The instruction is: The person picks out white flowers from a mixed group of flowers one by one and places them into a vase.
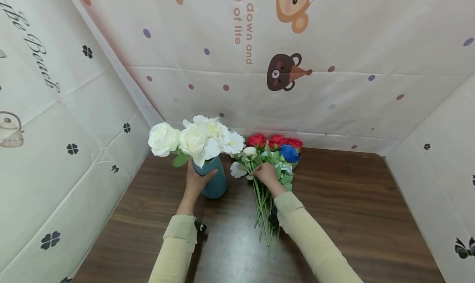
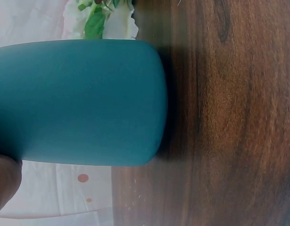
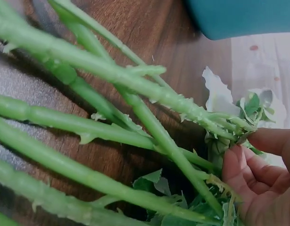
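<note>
My left hand (image 1: 195,180) grips a teal vase (image 1: 216,185) around its upper side, and the vase stands upright on the table. White artificial flowers (image 1: 193,139) spread over its mouth and hide the rim. To the right lies a bunch of artificial flowers with long green stems (image 1: 264,215). My right hand (image 1: 266,173) reaches into that bunch just below the blooms. In the right wrist view its thumb and fingers pinch a flower stem (image 3: 175,102) near the leafy top, beside a white bloom (image 3: 220,94).
Red roses (image 1: 257,140) and a blue rose (image 1: 289,154) lie at the bunch's far end, near the back cloth (image 1: 230,105). Several stems cross one another toward the front of the wooden table (image 1: 345,208). Printed cloth also hangs at the left and right.
</note>
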`<control>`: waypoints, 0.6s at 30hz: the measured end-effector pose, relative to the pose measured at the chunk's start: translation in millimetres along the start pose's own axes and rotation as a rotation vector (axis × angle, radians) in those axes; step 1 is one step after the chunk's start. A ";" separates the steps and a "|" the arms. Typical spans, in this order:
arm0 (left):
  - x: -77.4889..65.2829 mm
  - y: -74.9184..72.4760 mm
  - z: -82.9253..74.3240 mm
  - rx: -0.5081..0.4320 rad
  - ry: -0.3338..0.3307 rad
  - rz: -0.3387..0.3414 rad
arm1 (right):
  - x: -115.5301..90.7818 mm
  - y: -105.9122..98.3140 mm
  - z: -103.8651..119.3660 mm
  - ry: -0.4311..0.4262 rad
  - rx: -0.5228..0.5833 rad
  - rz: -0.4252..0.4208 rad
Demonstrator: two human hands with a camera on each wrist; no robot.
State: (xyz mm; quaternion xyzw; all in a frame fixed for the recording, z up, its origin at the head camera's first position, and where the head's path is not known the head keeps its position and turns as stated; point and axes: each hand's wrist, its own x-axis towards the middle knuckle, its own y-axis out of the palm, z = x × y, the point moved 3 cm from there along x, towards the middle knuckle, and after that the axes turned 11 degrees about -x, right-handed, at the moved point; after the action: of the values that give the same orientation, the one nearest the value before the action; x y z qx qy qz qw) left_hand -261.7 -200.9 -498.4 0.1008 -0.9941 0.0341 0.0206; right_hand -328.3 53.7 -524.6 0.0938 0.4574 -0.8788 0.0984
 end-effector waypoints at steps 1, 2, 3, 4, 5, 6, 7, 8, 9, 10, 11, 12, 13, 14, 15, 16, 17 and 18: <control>-0.2 0.4 -0.2 0.000 0.000 -0.001 | -0.7 -0.8 -1.5 0.006 0.021 -0.001; -0.4 0.8 -0.5 0.001 0.000 -0.001 | -1.4 -1.7 -2.9 0.014 0.047 -0.001; -0.4 1.1 -0.7 0.001 0.001 -0.002 | -2.3 -2.4 -4.3 0.022 0.071 0.005; -0.6 0.7 -1.4 0.001 0.003 -0.004 | -3.1 -3.3 -4.8 0.031 0.099 0.005; -0.7 0.4 -2.1 0.000 0.007 -0.005 | -3.9 -4.2 -5.2 0.037 0.116 0.000; -0.8 0.2 -2.6 0.001 0.010 -0.005 | -4.3 -5.1 -5.4 0.039 0.131 -0.007; -0.9 0.0 -3.1 0.000 0.014 -0.005 | -4.8 -5.9 -5.7 0.041 0.135 -0.013; -0.9 -0.2 -3.0 0.001 0.016 -0.005 | -4.8 -6.4 -5.7 0.039 0.137 -0.013; -1.0 -0.2 -3.2 0.002 0.019 -0.006 | -4.8 -7.0 -5.7 0.033 0.131 -0.018; -1.2 -0.3 -3.2 0.002 0.021 -0.006 | -4.5 -7.6 -5.5 0.024 0.124 -0.030; -1.1 -0.4 -2.9 0.003 0.022 -0.007 | -4.4 -8.2 -5.2 0.015 0.113 -0.037; -1.1 -0.5 -2.9 0.002 0.023 -0.008 | -4.3 -8.8 -4.9 0.003 0.103 -0.047; -1.2 -0.5 -2.9 0.003 0.023 -0.009 | -4.6 -9.6 -4.7 -0.007 0.090 -0.057; -1.1 -0.7 -2.5 0.005 0.021 -0.009 | -5.0 -10.5 -4.3 -0.017 0.076 -0.076; -1.2 -0.5 -2.9 0.004 0.018 -0.009 | -6.0 -11.6 -3.9 -0.023 0.060 -0.100; -1.2 -0.6 -2.9 0.005 0.013 -0.010 | -7.1 -12.6 -3.5 -0.029 0.045 -0.124; -1.0 -0.8 -2.6 0.009 0.010 -0.010 | -8.4 -13.4 -3.1 -0.035 0.031 -0.149; -1.2 -0.8 -3.1 0.009 0.008 -0.010 | -9.7 -14.3 -2.6 -0.040 0.025 -0.172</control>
State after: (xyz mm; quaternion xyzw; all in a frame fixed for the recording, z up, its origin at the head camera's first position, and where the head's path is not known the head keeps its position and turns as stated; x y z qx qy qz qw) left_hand -260.3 -201.3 -495.3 0.1058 -0.9933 0.0389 0.0244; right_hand -322.5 64.7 -512.4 0.0379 0.4507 -0.8914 0.0302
